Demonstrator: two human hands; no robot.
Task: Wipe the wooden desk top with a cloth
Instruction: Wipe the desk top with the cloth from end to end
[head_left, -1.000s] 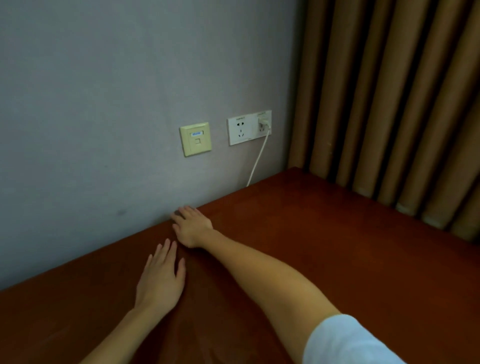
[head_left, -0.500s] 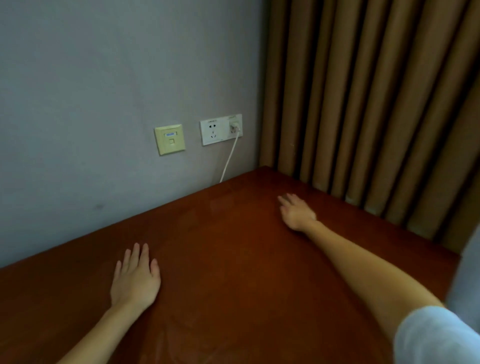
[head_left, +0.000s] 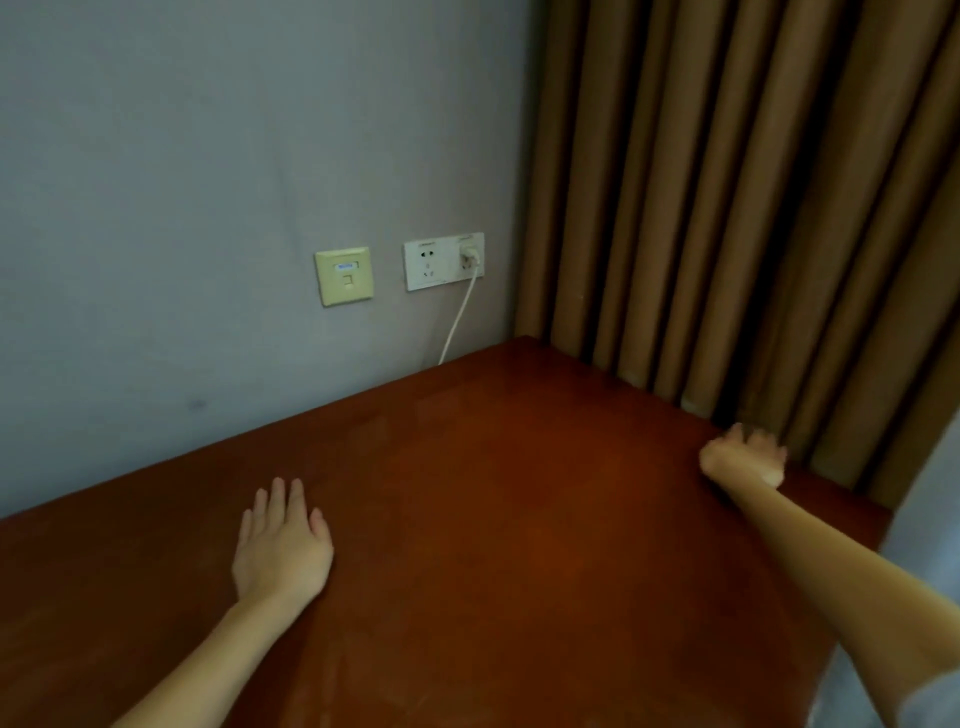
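**Two bare hands on a reddish wooden counter in a room corner**

The counter (head_left: 493, 519) is a glossy red-brown wooden top that fills the lower half of the view and runs into a corner at 12 o'clock. Its far-left edge meets a grey wall (head_left: 208, 156); its far-right edge meets a brown pleated curtain (head_left: 727, 182) hanging in deep vertical folds. The wood shows faint streaks and a soft sheen near its middle.

On the wall, toward 11 o'clock, there are two plates side by side and apart: one yellowish data socket plate (head_left: 344, 276) and one white power outlet plate (head_left: 444, 261). One white plug (head_left: 470, 256) sits in the right part of the outlet, and one white cable (head_left: 457, 322) drops from it to the counter's back edge.

Two hands are in view. The left hand (head_left: 283, 551), at 8 o'clock, lies palm down on the wood, its fingers (head_left: 275, 499) stretched out flat and close together, holding nothing. The right hand (head_left: 743, 460), at 3 o'clock, is blurred at the counter's edge just beside the curtain; its fingers look curled, but I cannot tell whether they hold anything. No cloth can be made out in either hand or on the wood. One pale sleeve (head_left: 924, 701) shows at 4 o'clock.
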